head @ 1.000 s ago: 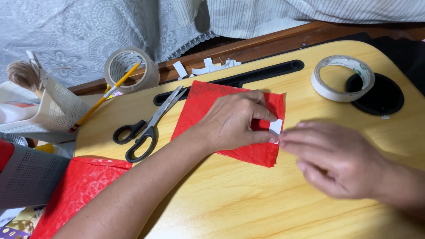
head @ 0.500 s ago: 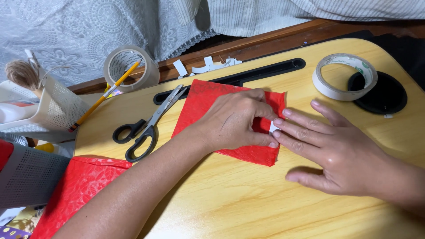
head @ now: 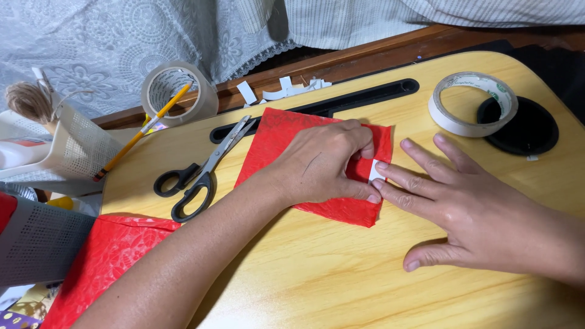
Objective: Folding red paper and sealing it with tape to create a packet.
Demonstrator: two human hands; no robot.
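We see a folded piece of red paper (head: 286, 137) lying flat on the pale wooden tabletop (head: 341, 274), a little above its middle. A small white strip of tape (head: 376, 171) sits at the paper's right edge. Our left hand (head: 323, 161) lies on top of the paper, palm down, covering much of its middle and right part; its thumb and fingers are curled around the white strip, pressing the paper down beside it. Our right hand (head: 475, 210) comes in from the right, fingers spread and flat, the palm resting on the bare tabletop just off the paper's edge; its fingertips (head: 384, 183) touch the white strip and meet the left thumb there (neither hand is lifting anything).

Just left of the paper lie black-handled scissors (head: 198, 173), blades pointing up toward a dark slot (head: 341, 102) in the tabletop. Beyond the slot, small white scraps (head: 286, 90) are scattered. A roll of white tape (head: 472, 103) rests at the upper right, partly over a round black recess (head: 527, 131). At the upper left stands a wide roll of clear tape (head: 177, 91), with a yellow pencil (head: 143, 131) leaning across it. More red paper (head: 103, 262) hangs at the lower left corner.
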